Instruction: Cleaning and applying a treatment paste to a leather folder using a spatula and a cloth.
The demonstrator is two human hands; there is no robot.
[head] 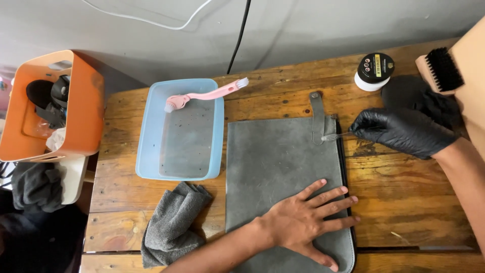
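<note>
The person is working on a flat grey suede sleeve lying in the middle of the wooden worktop, and the step in hand looks like fine brushing around its closing strap, which is sticking out over the far edge. The left hand, bare, is pressing flat and spread wide on the near right part of the sleeve, holding nothing and simply pinning the piece down. The right hand, in a black glove, is pinching the handle of a small clear-bristled brush, whose head is touching the sleeve just beside the lower end of the strap, near the right edge. To the left of the sleeve a pale blue tub is standing with a pink long-handled brush lying across its far rim, and a crumpled grey cloth is lying just near of the tub. At the far right a round tin with a black lid is sitting beside a dark round pad, and a wooden brush with black bristles is lying further right. An orange basket is standing off the left end. By the look of it, the next move is calling for short, light strokes with the small brush while the flat hand keeps the suede from sliding.
</note>
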